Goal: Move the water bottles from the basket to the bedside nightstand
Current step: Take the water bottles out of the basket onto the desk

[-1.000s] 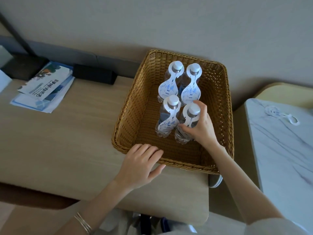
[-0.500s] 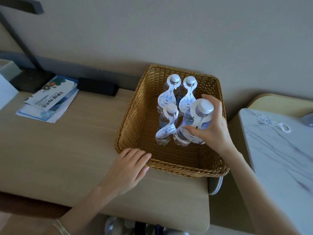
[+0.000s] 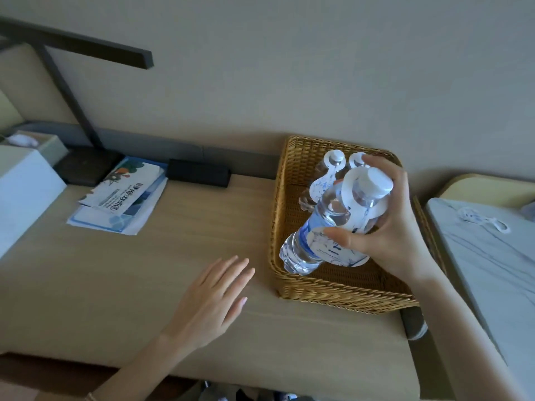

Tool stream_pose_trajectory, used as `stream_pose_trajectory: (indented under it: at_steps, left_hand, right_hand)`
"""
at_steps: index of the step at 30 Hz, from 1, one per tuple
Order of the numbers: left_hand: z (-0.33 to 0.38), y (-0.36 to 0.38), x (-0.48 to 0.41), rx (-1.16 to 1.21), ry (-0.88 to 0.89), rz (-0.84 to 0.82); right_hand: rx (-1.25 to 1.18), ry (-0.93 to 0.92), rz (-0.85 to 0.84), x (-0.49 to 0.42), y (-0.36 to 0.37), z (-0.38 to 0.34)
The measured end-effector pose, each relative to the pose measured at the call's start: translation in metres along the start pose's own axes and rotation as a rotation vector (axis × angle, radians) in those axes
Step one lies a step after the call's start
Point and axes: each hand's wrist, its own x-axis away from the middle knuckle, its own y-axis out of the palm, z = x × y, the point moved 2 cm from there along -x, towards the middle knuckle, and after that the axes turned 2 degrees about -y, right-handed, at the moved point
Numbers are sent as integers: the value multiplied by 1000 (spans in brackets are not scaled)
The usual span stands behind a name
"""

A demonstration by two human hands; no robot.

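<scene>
Gripping the clear, white-capped, tagged water bottle (image 3: 327,215) above the basket (image 3: 341,296), your right hand (image 3: 396,235) holds it slanted, cap toward two o'clock, base toward eight; your left hand (image 3: 211,299) is spread flat.

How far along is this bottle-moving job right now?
Barely started. Done: nothing visible yet; the nightstand shows only a white tag, no bottle. In hand: the right hand grips one bottle, lifted and tilted above the basket; the left hand is open over the desk. Left: carrying this one across, then at least two more bottles standing in the basket.
</scene>
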Motion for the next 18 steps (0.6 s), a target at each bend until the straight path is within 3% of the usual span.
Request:
stream_pose_trajectory:
  at_steps: [7,13,18]
  left_hand:
    - [-76,25,65,-15,-225,-148]
    - [-124,51,89,-5,-318,-258]
    - [-153,74,92,35,-370,-286]
  right_hand:
    - [95,-41,-71,-6,87,-29]
    - [206,-72,-122,-14,138,-35]
    - [186,95,-216,-12,194,-1]
